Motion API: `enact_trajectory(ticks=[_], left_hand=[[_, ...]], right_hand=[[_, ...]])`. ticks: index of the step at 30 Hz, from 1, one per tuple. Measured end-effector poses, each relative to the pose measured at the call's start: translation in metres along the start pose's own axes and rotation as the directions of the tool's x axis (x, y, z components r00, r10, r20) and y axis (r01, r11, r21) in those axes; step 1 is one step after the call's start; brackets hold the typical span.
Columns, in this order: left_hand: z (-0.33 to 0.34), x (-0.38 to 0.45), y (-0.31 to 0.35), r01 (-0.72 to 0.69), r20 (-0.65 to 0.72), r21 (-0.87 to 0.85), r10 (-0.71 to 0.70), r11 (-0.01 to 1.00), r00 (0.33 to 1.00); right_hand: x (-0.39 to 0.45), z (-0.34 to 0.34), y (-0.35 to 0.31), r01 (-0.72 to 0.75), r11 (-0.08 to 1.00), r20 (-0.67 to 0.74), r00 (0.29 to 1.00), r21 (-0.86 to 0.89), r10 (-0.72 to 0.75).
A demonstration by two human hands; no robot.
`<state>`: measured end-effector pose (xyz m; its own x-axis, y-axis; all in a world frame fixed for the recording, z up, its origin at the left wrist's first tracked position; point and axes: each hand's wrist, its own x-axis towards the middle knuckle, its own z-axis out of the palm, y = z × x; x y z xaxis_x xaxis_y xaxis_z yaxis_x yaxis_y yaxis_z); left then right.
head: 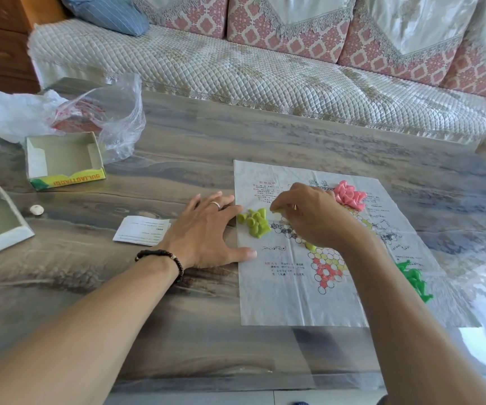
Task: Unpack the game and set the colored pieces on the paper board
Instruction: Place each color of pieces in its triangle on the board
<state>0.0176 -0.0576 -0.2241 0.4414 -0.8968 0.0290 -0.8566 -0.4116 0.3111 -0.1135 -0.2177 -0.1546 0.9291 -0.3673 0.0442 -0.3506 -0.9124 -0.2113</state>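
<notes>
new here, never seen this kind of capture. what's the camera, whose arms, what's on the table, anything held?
No robot here: one camera worn on a person's head, looking down at their own arms. The left hand lies flat at the edge of the paper board. The right hand pinches a yellow-green piece above the board. On the board lie a yellow-green pile, a pink pile and a green pile. To the left sit an open box, a plastic bag and a leaflet.

Box tray [68, 179] front edge: "SULIAOTIAOQI", upside down. Paper board [279, 299] and leaflet [141, 230] print unreadable.
</notes>
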Motion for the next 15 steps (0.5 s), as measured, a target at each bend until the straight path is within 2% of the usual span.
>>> enact_trajectory(ticks=[4, 9, 15], left_hand=[[0.001, 0.001, -0.001, -0.001, -0.006, -0.008, 0.001, 1.0, 1.0], [0.002, 0.001, -0.002, 0.001, -0.005, -0.009, -0.001, 1.0, 1.0], [0.002, 0.002, -0.002, -0.003, -0.005, -0.004, 0.003, 1.0, 1.0]], right_hand=[[0.0, 0.003, 0.007, -0.022, 0.994, -0.063, 0.998, 0.106, 0.029], [0.002, 0.001, 0.013, -0.039, 0.98, -0.248, 0.965, 0.195, 0.087], [-0.004, -0.008, 0.021, -0.076, 0.947, -0.256, 0.953, 0.311, 0.16]])
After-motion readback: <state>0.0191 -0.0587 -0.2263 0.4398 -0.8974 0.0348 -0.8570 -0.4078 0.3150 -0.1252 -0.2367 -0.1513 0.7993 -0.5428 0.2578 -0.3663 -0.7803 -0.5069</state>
